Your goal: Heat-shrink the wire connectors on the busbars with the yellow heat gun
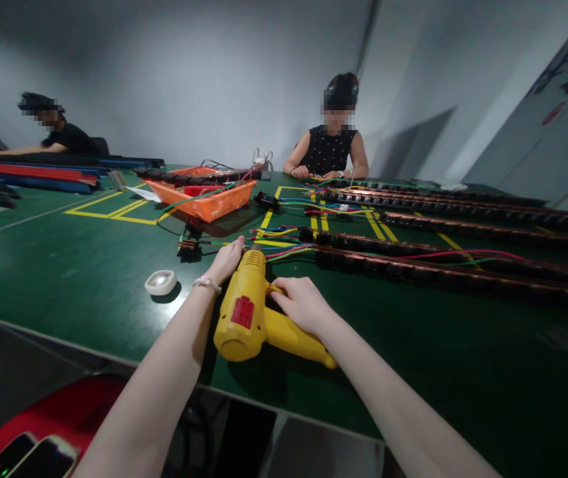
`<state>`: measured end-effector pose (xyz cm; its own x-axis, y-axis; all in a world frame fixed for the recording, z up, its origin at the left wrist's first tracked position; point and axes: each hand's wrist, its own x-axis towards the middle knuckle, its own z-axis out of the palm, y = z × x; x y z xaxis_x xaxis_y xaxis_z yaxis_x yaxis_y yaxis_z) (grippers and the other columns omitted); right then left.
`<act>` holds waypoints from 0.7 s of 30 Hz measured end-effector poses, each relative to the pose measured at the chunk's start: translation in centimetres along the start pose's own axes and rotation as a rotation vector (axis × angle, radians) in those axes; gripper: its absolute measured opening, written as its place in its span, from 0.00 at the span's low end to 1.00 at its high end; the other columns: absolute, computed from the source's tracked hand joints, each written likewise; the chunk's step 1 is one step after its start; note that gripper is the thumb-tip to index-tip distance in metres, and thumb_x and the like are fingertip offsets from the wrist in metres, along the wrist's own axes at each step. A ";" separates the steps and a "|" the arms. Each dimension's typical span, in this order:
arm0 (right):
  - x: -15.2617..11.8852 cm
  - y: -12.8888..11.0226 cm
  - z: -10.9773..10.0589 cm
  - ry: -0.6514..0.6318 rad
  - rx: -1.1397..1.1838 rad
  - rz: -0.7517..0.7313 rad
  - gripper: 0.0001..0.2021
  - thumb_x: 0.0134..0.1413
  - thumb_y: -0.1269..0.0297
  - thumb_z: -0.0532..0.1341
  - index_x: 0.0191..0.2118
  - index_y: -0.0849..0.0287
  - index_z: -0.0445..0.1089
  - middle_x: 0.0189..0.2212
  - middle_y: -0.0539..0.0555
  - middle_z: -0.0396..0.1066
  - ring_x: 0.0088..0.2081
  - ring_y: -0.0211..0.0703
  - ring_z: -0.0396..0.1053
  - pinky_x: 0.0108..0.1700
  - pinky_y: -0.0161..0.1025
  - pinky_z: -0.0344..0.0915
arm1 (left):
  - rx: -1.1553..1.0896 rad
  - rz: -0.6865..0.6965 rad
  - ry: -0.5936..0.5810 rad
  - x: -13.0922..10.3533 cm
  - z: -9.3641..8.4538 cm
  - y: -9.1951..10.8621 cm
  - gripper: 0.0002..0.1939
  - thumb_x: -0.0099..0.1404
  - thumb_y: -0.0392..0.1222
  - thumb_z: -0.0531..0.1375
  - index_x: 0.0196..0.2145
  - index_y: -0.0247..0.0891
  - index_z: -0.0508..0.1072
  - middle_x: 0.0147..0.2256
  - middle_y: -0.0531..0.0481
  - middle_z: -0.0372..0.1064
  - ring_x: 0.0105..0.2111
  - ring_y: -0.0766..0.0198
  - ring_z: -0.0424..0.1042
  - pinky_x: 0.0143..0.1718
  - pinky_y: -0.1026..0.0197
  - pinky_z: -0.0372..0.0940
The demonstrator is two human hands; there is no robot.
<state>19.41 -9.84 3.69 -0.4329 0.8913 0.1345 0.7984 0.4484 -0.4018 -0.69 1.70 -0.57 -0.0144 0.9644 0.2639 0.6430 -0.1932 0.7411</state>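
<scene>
A yellow heat gun (244, 312) lies on its side on the green table, its nozzle pointing away from me. My right hand (301, 302) is closed around its handle, fingers by the trigger. Just left of the nozzle, my left hand (227, 261) is closed on the ends of coloured wires (291, 251); the gun partly hides those fingertips. These wires run right into a long bar assembly (363, 255) with copper-coloured edges and black parts. To the left of my left hand sits a white roll of tape (160, 283).
An orange basket (209, 204) holding dark strips stands beyond my hands. More long bars (438, 202) lie at right, across yellow tape lines (376, 226). Red and blue strips (30, 172) are at far left. One person (336, 149) sits opposite, another (68, 136) at left. Phones (40, 458) rest on a red stool (85, 398).
</scene>
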 end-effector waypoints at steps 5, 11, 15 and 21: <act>0.1 -1.0 0.1 0.003 -0.028 -0.018 0.11 0.60 0.63 0.53 0.39 0.56 0.73 0.36 0.52 0.76 0.39 0.42 0.71 0.40 0.36 0.54 | -0.014 -0.033 -0.032 0.1 -0.4 0.2 0.32 0.63 0.63 0.35 0.22 0.39 0.65 0.28 0.43 0.71 0.33 0.55 0.68 0.39 0.57 0.62; 0.1 -0.9 0.1 -0.011 -0.045 -0.029 0.12 0.61 0.62 0.52 0.40 0.56 0.72 0.38 0.53 0.76 0.41 0.42 0.70 0.41 0.37 0.53 | -0.002 -0.012 0.028 -0.2 -0.6 0.4 0.24 0.63 0.55 0.38 0.23 0.39 0.64 0.28 0.45 0.70 0.33 0.58 0.66 0.39 0.59 0.61; 0.1 -0.6 0.0 -0.017 -0.039 -0.028 0.12 0.61 0.61 0.52 0.41 0.56 0.72 0.37 0.53 0.76 0.42 0.44 0.70 0.43 0.38 0.53 | 0.042 0.061 0.013 -0.2 -0.6 0.1 0.16 0.60 0.49 0.44 0.21 0.39 0.62 0.25 0.50 0.67 0.31 0.62 0.64 0.34 0.62 0.60; -0.7 1.2 -0.9 -0.025 -0.014 -0.006 0.12 0.61 0.61 0.53 0.42 0.54 0.73 0.39 0.52 0.76 0.40 0.43 0.71 0.42 0.38 0.54 | -0.049 0.068 0.000 0.1 -0.1 -0.9 0.16 0.60 0.48 0.47 0.25 0.37 0.68 0.28 0.49 0.70 0.30 0.63 0.67 0.34 0.64 0.61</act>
<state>20.98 -9.85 3.93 -0.4479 0.8868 0.1139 0.8016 0.4548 -0.3881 -1.33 1.97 -1.18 0.0277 0.9489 0.3144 0.6045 -0.2664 0.7508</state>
